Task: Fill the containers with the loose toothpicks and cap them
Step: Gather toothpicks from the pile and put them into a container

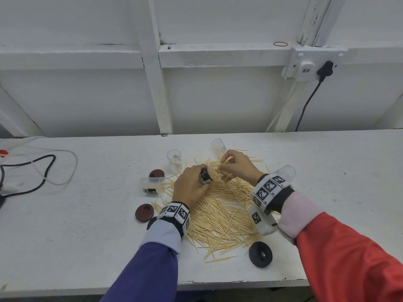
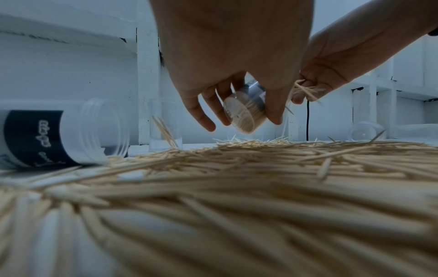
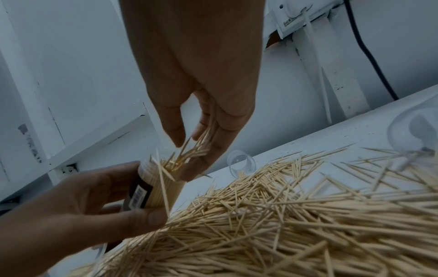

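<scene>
A big pile of loose toothpicks (image 1: 220, 212) covers the white table (image 1: 87, 225) in front of me. My left hand (image 1: 189, 187) grips a clear, dark-labelled container (image 1: 207, 174) tilted to the right and packed with toothpicks. In the right wrist view its open mouth (image 3: 166, 166) brims with sticks. My right hand (image 1: 236, 165) pinches a small bunch of toothpicks (image 3: 192, 150) right at that mouth. The left wrist view shows the container's clear base (image 2: 239, 115) between the left hand's fingers.
An upright clear container (image 1: 174, 160) and a labelled one on its side (image 1: 151, 185) stand left of the pile. Two more clear ones (image 1: 218, 146) (image 1: 285, 171) sit behind and right. Two brown caps (image 1: 156, 173) (image 1: 144, 212) and a black cap (image 1: 260, 254) lie nearby. Cables (image 1: 43, 168) trail at far left.
</scene>
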